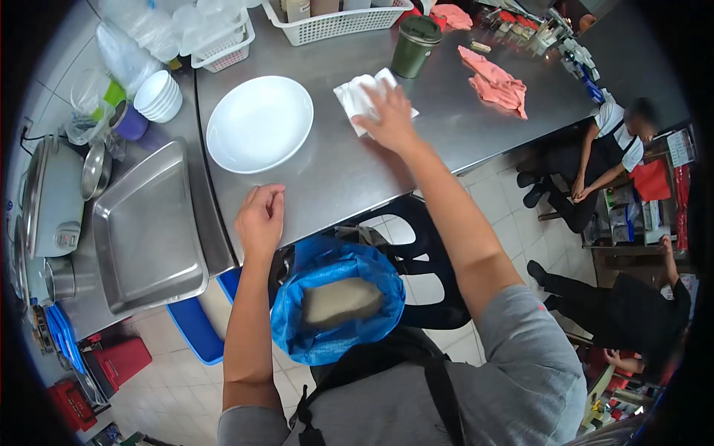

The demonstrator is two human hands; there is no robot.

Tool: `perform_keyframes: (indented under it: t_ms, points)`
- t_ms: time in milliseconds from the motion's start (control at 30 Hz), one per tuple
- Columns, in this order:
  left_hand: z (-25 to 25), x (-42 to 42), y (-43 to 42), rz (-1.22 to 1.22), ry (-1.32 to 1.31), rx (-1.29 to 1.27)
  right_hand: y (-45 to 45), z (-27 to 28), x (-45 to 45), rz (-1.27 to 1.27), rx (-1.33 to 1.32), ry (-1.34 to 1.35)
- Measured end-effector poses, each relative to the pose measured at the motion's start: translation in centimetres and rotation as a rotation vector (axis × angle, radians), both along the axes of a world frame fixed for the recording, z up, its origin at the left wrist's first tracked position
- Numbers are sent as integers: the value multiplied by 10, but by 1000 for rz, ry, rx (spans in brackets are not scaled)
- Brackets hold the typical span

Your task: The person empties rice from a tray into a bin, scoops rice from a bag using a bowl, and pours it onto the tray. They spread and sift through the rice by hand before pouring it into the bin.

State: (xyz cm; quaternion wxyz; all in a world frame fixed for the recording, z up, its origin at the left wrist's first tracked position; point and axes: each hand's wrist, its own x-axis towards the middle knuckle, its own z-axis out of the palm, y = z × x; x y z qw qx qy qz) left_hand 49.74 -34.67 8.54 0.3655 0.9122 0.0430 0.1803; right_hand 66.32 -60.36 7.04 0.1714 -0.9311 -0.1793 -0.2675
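Note:
My right hand [390, 119] lies with its fingers spread on a crumpled white napkin [351, 95] on the steel counter. My left hand [260, 221] is at the counter's front edge, fingers loosely curled in, with nothing visible in them. Just beyond it sits a large white plate [260, 125] with nothing on it. A dark green lidded cup [416, 47] stands behind the napkin. To the right of the cup lies a crumpled pink cloth [494, 83].
A steel tray [149, 230] is on the left, near stacked white bowls [158, 97] and a rice cooker [56, 201]. White baskets [338, 28] line the back. Below the counter, a blue bag [290, 327] is in front of me. Two people [606, 149] are at the right.

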Motion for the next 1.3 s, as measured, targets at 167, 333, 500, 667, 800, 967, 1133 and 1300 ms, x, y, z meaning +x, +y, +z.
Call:
perform_keyframes:
  t_ms: [167,333,500,667,800,967,1133,1300]
  points:
    - [2,4,-5,-40,-19,125,31,-2,10,86,-49,185]
    - [11,2,-12,-247,-13,44,57,-5,-80,172,241,127]
    - [27,-19,-123,-173,-257,-858,86,11,-163,371,1419,924]
    - [49,-10,-159,-83,205,-1627,52,73,-187,227,566,274]
    - [11,-4,-155,-160,365,-1614,35,85,-191,190,287,268]
    - [1,-22,-122,-379,513,-1646,11,89,-215,460,626,405]
    - [38,-49,-162,-728,811,-1432,-101,116,-242,2,375,519]
    - [56,-35,-195,-1037,517,-740,-302,450,-400,-680,-545,-318]
